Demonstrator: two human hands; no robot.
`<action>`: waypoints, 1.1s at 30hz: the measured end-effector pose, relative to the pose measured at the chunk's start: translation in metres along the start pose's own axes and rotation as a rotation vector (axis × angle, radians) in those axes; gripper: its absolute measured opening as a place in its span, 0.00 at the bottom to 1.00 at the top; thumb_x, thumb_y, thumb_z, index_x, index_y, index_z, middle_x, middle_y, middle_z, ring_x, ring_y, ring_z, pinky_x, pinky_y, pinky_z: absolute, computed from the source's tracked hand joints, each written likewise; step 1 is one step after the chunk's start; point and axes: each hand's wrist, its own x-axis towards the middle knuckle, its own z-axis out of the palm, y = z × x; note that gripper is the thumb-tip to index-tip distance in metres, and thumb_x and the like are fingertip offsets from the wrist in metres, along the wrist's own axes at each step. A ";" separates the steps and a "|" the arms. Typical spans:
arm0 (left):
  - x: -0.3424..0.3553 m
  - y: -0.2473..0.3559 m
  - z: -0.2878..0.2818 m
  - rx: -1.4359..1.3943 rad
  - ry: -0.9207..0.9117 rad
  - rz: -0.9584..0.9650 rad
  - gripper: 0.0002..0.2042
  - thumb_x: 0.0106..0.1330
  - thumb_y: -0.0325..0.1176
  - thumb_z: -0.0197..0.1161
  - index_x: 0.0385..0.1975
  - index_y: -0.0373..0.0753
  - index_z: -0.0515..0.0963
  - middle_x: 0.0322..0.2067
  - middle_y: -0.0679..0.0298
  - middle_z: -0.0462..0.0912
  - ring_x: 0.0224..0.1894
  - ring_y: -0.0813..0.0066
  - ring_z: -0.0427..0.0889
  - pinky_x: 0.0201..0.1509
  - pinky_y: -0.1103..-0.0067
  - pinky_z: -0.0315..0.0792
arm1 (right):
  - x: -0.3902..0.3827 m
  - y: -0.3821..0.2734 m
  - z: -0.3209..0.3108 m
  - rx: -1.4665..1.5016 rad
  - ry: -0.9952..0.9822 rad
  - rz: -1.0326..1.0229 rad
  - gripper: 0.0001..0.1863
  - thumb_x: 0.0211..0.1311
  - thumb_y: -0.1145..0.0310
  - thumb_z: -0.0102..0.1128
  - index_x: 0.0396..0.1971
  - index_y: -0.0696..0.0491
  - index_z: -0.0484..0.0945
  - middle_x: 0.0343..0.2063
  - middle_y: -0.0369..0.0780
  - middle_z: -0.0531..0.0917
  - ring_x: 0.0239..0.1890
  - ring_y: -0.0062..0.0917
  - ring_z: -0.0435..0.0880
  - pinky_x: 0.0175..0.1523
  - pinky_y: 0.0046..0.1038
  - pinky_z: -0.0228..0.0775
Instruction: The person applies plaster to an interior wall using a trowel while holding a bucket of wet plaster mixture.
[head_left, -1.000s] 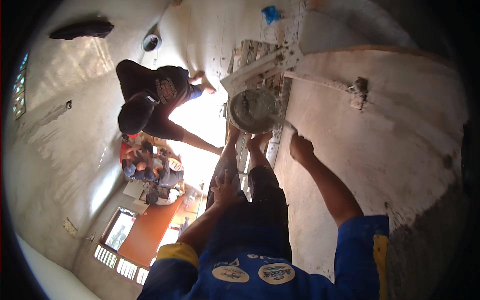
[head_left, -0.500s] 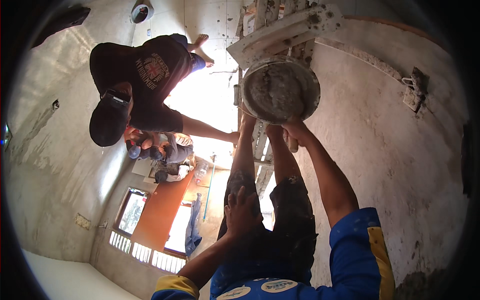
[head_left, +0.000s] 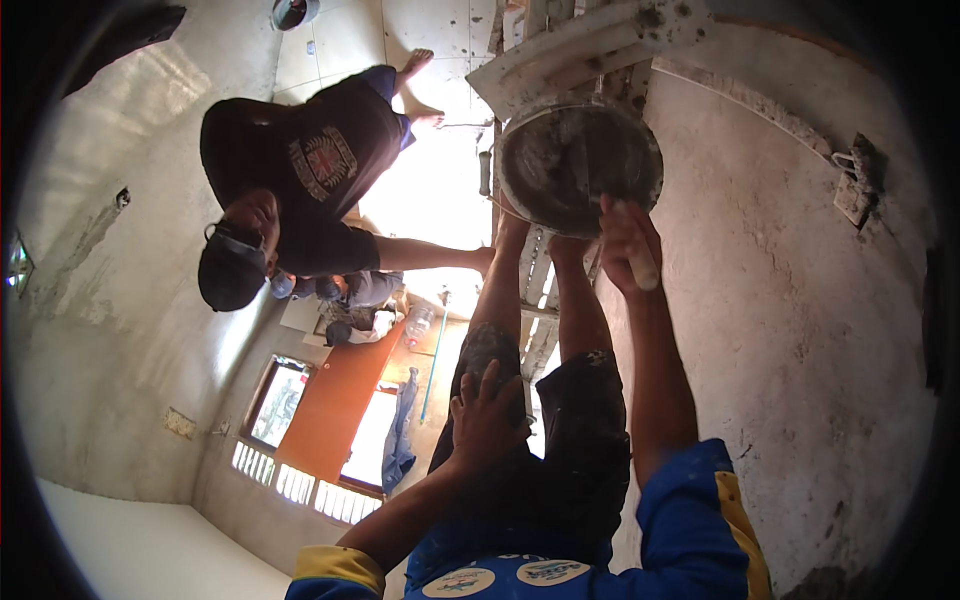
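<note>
My right hand [head_left: 628, 243] is closed around the pale handle of a trowel [head_left: 643, 268]. The trowel's blade appears to reach over or into a round bucket [head_left: 515, 200] of wet grey mortar, though glare and dark mortar blur its outline. The bucket stands in front of my bare feet, on slatted wooden boards. My left hand [head_left: 488, 415] rests on my left leg near the knee, fingers spread, holding nothing.
A mortar-stained board [head_left: 560, 60] lies just beyond the bucket. At left, a co-worker [head_left: 310, 170] in a dark shirt and cap extends an arm towards the planks [head_left: 540, 275]. Plastered walls [head_left: 760, 300] rise on both sides. A mortar-caked tool [head_left: 855, 185] is at right.
My right hand has lifted and turned at the bucket's near rim, bringing the trowel handle further right. The co-worker's head has turned. My left hand stays on my leg.
</note>
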 end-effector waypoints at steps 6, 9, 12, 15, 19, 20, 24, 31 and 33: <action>-0.005 -0.004 -0.012 0.053 0.086 0.036 0.34 0.44 0.45 0.70 0.57 0.52 0.68 0.65 0.57 0.54 0.63 0.38 0.53 0.55 0.44 0.62 | -0.020 0.041 -0.022 -0.768 0.794 0.347 0.15 0.66 0.56 0.52 0.43 0.51 0.70 0.20 0.31 0.73 0.20 0.15 0.74 0.22 0.20 0.70; 0.002 -0.001 -0.020 0.067 0.056 0.038 0.34 0.45 0.45 0.70 0.57 0.51 0.68 0.65 0.57 0.54 0.64 0.39 0.53 0.56 0.45 0.61 | 0.066 0.031 -0.072 -0.201 0.489 0.295 0.06 0.61 0.67 0.57 0.34 0.52 0.73 0.17 0.30 0.71 0.19 0.17 0.73 0.24 0.20 0.72; 0.003 -0.002 -0.028 0.073 0.052 0.022 0.35 0.43 0.44 0.71 0.57 0.52 0.69 0.65 0.58 0.54 0.64 0.39 0.53 0.58 0.42 0.59 | 0.130 0.018 -0.036 0.530 0.196 -0.041 0.02 0.58 0.74 0.56 0.30 0.54 0.73 0.19 0.32 0.72 0.20 0.18 0.73 0.25 0.21 0.74; 0.000 -0.008 -0.031 0.065 0.121 0.107 0.35 0.44 0.43 0.71 0.57 0.52 0.69 0.65 0.58 0.54 0.65 0.39 0.52 0.58 0.41 0.58 | 0.121 -0.014 -0.016 0.690 0.051 -0.251 0.05 0.59 0.74 0.54 0.36 0.56 0.73 0.21 0.34 0.72 0.22 0.19 0.74 0.25 0.20 0.74; -0.001 -0.004 -0.040 0.127 0.037 0.039 0.34 0.44 0.43 0.70 0.57 0.52 0.69 0.65 0.58 0.54 0.65 0.39 0.52 0.58 0.41 0.58 | 0.033 -0.008 -0.002 0.186 -0.031 -0.050 0.17 0.67 0.66 0.48 0.52 0.57 0.65 0.22 0.33 0.73 0.21 0.16 0.74 0.22 0.18 0.72; 0.000 -0.004 -0.038 0.116 0.043 0.041 0.34 0.44 0.43 0.70 0.57 0.51 0.69 0.65 0.57 0.55 0.65 0.40 0.53 0.58 0.42 0.59 | 0.010 -0.007 0.000 -0.053 -0.040 -0.062 0.20 0.69 0.63 0.45 0.55 0.57 0.61 0.22 0.32 0.73 0.21 0.15 0.74 0.21 0.18 0.71; 0.000 -0.014 -0.029 0.075 0.086 0.070 0.33 0.45 0.42 0.70 0.56 0.50 0.70 0.65 0.56 0.55 0.63 0.42 0.55 0.55 0.45 0.62 | -0.059 -0.002 -0.001 -0.976 0.596 0.016 0.20 0.68 0.59 0.47 0.54 0.54 0.65 0.25 0.35 0.75 0.20 0.16 0.75 0.20 0.23 0.70; 0.003 0.006 -0.028 0.103 0.096 0.101 0.33 0.44 0.43 0.69 0.55 0.50 0.70 0.64 0.54 0.57 0.62 0.41 0.57 0.55 0.47 0.63 | 0.011 -0.024 -0.031 -2.331 0.814 -0.007 0.21 0.65 0.62 0.49 0.52 0.60 0.66 0.30 0.48 0.80 0.26 0.31 0.82 0.25 0.32 0.74; 0.004 0.014 -0.025 0.108 0.101 0.137 0.32 0.44 0.43 0.69 0.55 0.50 0.70 0.64 0.54 0.57 0.62 0.41 0.57 0.56 0.48 0.63 | 0.021 -0.076 -0.065 -2.919 0.624 -0.230 0.23 0.64 0.63 0.49 0.56 0.59 0.63 0.35 0.53 0.81 0.31 0.38 0.85 0.27 0.35 0.76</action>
